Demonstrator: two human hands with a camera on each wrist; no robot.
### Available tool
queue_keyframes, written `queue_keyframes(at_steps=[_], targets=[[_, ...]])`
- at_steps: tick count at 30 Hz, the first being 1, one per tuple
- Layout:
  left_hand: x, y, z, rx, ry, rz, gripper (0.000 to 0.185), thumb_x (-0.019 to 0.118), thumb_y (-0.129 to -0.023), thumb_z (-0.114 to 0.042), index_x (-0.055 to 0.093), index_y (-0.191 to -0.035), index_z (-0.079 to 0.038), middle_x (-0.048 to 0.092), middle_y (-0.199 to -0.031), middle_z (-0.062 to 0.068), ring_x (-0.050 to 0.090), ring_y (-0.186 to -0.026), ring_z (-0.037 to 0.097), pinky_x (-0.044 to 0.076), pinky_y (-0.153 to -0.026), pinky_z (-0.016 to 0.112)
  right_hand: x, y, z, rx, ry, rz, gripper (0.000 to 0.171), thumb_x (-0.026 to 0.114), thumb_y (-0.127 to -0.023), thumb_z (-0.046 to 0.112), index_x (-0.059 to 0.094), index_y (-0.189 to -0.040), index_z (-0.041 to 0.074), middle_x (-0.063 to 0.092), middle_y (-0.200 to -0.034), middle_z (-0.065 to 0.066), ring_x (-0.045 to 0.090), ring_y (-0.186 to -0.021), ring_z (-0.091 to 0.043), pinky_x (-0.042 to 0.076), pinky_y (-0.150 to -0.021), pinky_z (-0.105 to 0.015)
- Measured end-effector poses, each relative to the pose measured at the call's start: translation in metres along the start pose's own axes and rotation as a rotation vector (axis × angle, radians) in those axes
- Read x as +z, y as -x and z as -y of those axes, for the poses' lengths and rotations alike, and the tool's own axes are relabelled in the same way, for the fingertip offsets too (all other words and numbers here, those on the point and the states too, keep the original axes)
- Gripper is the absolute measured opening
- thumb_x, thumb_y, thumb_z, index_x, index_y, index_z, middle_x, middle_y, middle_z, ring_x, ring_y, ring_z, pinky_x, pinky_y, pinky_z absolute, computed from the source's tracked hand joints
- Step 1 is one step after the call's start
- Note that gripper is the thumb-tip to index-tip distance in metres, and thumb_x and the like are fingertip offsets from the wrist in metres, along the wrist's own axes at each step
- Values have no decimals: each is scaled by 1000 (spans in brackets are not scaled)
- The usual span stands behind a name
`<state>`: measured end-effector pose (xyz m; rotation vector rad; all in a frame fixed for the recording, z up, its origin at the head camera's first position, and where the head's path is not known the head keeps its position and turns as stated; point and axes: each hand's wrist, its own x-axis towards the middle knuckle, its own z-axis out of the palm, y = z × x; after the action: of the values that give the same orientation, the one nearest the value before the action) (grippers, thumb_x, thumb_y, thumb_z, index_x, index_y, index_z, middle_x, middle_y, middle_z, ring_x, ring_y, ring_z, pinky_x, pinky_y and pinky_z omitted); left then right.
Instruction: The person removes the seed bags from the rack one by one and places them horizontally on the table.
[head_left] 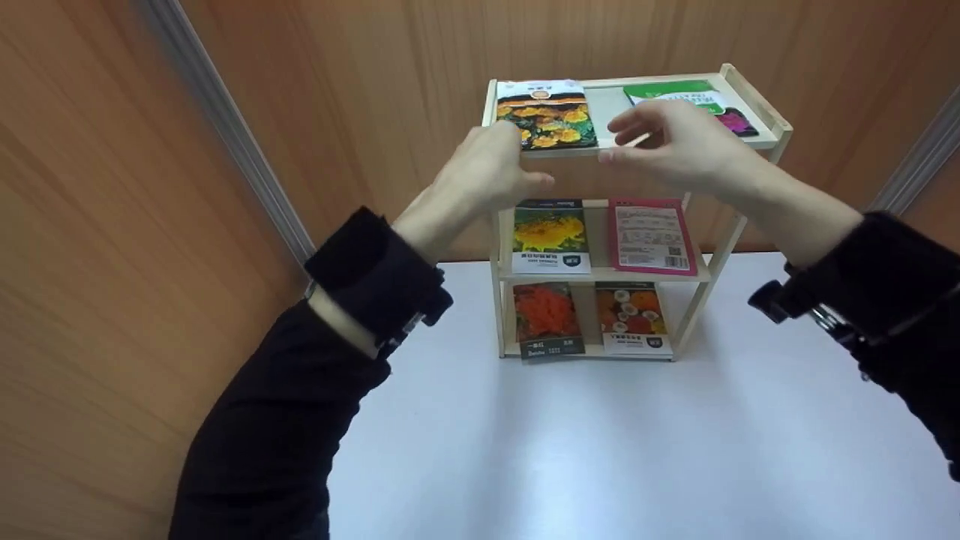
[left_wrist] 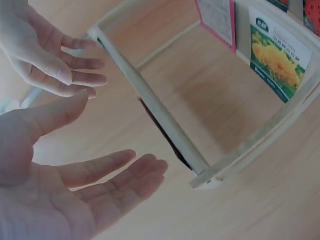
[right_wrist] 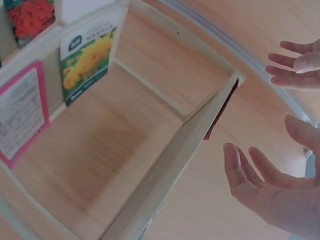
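Pale unfinished wooden shelf (head_left: 752,88), glossy printed paper seed packets (head_left: 550,115), matt white table (head_left: 600,450)

Black sleeves (head_left: 300,405), wrist-strapped cameras

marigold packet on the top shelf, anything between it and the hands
Nothing visible. The left hand is open at the front edge beside the marigold packet, the right hand open just right of it, over bare top shelf. The green packet lies farther right.
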<state>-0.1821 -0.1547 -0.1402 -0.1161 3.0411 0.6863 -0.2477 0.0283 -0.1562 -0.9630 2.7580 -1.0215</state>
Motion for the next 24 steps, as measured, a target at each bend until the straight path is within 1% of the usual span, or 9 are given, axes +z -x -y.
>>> queue_keyframes(at_steps=[2,5,9,11,14,18,21,24], targets=[[-6,-9,-3,-17,31,-30,56,60,-83,-33,38,-127,-5,49,-118,6,50,-99,13,43,-80,23,-1,-13,4,44,0,-16,57,55,-86,35,38,-130,1,44,-125,-19,44,-111,-33,38,-89,-44],[-9,-21,-5,-40,96,-60,59,60,-83,-34,35,-128,-5,47,-119,6,47,-104,14,40,-82,23,-1,-30,5,101,-19,-28,57,53,-87,33,36,-131,0,41,-127,-19,44,-108,-30,41,-87,-38],[-6,-36,-9,-80,178,-82,60,60,-83,-34,34,-130,-6,46,-121,5,46,-105,14,40,-82,22,0,-51,2,182,-80,-29,60,52,-88,33,32,-133,-1,36,-131,-19,43,-109,-29,43,-87,-31],[-3,-42,-12,-97,202,-88,59,59,-84,-32,34,-131,-7,46,-122,5,46,-105,14,40,-82,22,0,-60,0,229,-97,-38,61,51,-88,34,30,-134,0,34,-133,-18,42,-113,-29,42,-89,-30],[0,-52,-16,-117,222,-90,57,57,-85,-31,34,-132,-7,45,-125,3,46,-102,11,40,-79,20,1,-70,-1,296,-103,-58,62,50,-88,35,29,-136,2,33,-135,-15,43,-114,-25,41,-89,-27],[3,-64,-20,-128,209,-105,47,54,-88,-26,40,-129,-7,47,-122,2,46,-93,10,38,-69,18,5,-80,0,357,-115,-81,63,51,-88,35,29,-136,2,33,-134,-13,47,-100,-18,42,-86,-24],[5,-72,-21,-158,183,-129,37,51,-88,-20,45,-123,-8,50,-114,-1,45,-85,10,36,-62,19,7,-84,0,389,-113,-93,63,51,-87,34,28,-135,1,31,-134,-11,45,-87,-10,44,-81,-22],[7,-77,-22,-193,156,-166,29,49,-87,-16,51,-116,-10,52,-108,-3,44,-84,10,35,-64,20,8,-87,1,414,-83,-94,59,51,-87,34,32,-132,1,33,-130,-10,44,-77,-7,44,-75,-19]])
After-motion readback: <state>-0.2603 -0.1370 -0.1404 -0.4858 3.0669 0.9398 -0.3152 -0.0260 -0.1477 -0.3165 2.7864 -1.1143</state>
